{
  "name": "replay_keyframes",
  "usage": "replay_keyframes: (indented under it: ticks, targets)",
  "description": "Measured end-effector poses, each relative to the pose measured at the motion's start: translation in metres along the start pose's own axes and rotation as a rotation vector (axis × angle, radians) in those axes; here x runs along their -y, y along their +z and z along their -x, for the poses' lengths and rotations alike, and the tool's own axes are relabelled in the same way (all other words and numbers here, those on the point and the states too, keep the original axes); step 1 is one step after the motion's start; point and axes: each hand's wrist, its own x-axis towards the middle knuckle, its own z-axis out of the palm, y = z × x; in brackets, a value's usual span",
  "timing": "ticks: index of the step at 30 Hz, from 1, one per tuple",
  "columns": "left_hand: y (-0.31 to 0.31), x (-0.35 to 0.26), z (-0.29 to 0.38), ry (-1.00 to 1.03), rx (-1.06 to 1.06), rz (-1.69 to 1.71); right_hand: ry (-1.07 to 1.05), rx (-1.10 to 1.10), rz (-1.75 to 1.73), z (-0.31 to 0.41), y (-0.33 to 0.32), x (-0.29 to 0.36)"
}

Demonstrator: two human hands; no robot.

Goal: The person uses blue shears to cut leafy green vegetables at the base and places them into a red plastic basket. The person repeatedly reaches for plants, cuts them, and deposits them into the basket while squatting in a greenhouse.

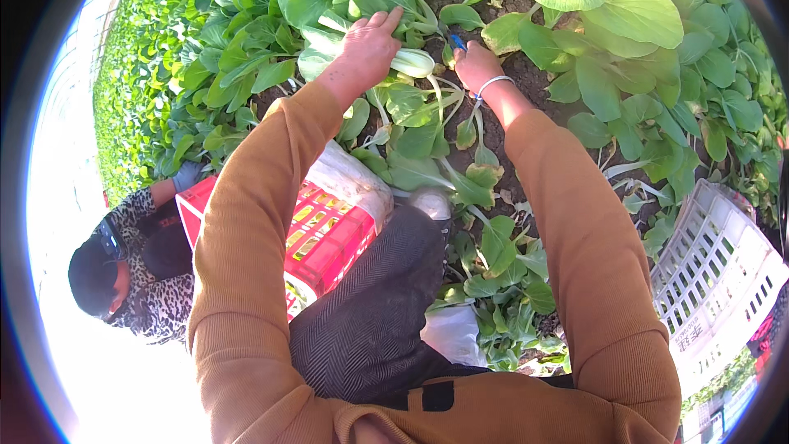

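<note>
My left hand (370,49) is closed over a head of bok choy (414,63), whose pale base sticks out below the palm towards the right. The fingers of that hand reach up against the leaves of a standing bok choy plant (410,9). My right hand (478,68) grips a small knife with a blue handle (457,42). Its blade points up and left, close to the base of the standing plant, and is partly hidden among leaves. Loose and yellowing leaves (425,135) lie on the soil below my hands.
A red plastic crate (336,237) holding greens, with whitish plastic sheeting (351,182) at its edge, stands left of my leg. At right is a white crate (715,265) bearing writing. Another person (142,259) crouches at far left. A white plastic bag (453,333) lies below.
</note>
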Motion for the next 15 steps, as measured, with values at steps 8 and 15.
replay_keyframes:
  ticks: [8, 15]
  targets:
    - [0.031, 0.020, 0.024, 0.030, -0.101, 0.070, 0.248, 0.293, -0.496, 0.018, 0.004, 0.008]
    - [0.049, 0.032, 0.044, -0.048, -0.083, 0.232, 0.176, 0.145, -0.274, 0.038, 0.014, -0.003]
